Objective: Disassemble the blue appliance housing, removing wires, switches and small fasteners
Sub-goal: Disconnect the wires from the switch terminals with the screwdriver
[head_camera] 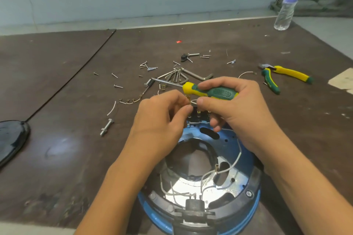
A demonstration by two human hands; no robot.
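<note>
Since the white wire point(193, 101) is apparently being freed from the switch block point(197, 115) beneath them, the left hand point(160, 119) pinches its terminal and the right hand point(238, 108) pinches the lead, with the screwdriver point(219, 92) clamped under curled fingers and the blue housing point(232, 145) below both wrists.

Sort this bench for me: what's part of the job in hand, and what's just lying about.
In hand: housing; switch; white wire, pinched by left hand; screwdriver, gripped by right hand.

Lying about: pliers; hex keys; loose screws; bolt; bottle.
</note>
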